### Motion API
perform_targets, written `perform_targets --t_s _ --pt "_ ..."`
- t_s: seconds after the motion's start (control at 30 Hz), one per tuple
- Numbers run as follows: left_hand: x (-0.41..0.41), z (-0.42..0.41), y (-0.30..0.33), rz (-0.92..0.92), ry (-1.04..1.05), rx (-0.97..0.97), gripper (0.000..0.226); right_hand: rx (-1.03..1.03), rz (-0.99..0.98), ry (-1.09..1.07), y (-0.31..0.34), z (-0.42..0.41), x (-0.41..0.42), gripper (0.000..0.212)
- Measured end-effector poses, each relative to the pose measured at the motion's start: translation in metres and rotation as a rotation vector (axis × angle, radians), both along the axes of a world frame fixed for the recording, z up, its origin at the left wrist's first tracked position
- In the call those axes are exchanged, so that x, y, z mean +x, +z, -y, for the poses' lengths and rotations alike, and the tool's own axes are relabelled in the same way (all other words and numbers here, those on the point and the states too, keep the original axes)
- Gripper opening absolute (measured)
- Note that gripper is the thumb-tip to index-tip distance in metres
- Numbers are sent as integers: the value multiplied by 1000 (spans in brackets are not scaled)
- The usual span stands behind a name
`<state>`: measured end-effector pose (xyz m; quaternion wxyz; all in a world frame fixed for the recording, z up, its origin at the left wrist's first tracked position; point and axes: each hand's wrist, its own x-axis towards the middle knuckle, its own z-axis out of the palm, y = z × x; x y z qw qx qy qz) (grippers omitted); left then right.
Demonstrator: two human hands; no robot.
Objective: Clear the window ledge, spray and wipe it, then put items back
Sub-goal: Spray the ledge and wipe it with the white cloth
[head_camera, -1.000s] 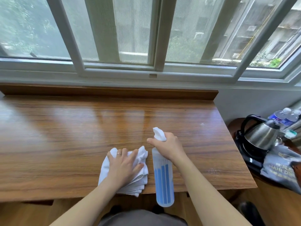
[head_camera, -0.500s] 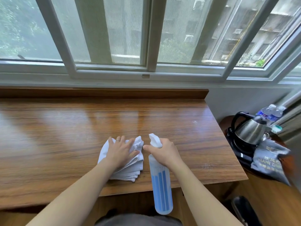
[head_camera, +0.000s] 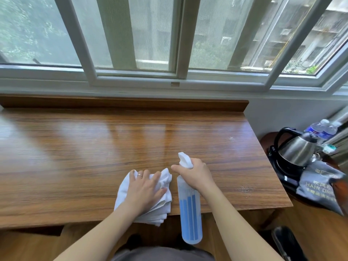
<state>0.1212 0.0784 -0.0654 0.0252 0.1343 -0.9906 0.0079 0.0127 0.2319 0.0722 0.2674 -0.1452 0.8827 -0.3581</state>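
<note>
The wooden window ledge (head_camera: 94,151) spans the view below the window. My left hand (head_camera: 145,189) lies flat with spread fingers on a folded white cloth (head_camera: 124,191) near the ledge's front edge. Just to its right, my right hand (head_camera: 195,174) grips the neck of a clear spray bottle (head_camera: 190,213) with blue liquid. The bottle's white nozzle points away from me over the ledge, and its body hangs past the front edge.
To the right of the ledge, a lower round table holds a steel kettle (head_camera: 295,151), water bottles (head_camera: 322,129) and a dark hair-dryer bag (head_camera: 318,183). The white window frame (head_camera: 178,78) runs along the back. A raised wooden lip (head_camera: 122,102) borders the ledge's rear.
Both hands keep their hold on the cloth and the bottle. The view has shifted slightly, and my left hand has slid the cloth a little.
</note>
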Motion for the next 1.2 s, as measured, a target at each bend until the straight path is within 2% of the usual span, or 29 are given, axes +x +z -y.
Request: perform_targets --t_s 0.2,0.37,0.47,0.63,0.73,1.0,1.2 --pt "13 -10 -7 -33 -4 24 52 -22 20 -24 -9 -10 -6 32" --pt "-5 -4 -2 -86 1 35 50 -15 15 -33 -16 -23 -10 34" --pt "-27 3 1 -56 47 40 54 -6 17 -35 -21 -28 -11 36" --pt "-67 19 12 112 125 115 78 -10 34 -22 -26 -37 -9 31" --pt "-74 21 12 148 145 109 85 0 32 8 -29 -41 -10 32" --pt "-68 13 10 91 221 161 75 15 44 105 -35 -47 -16 31" --pt "-48 -2 19 167 198 162 63 2 47 109 -33 -52 -6 33"
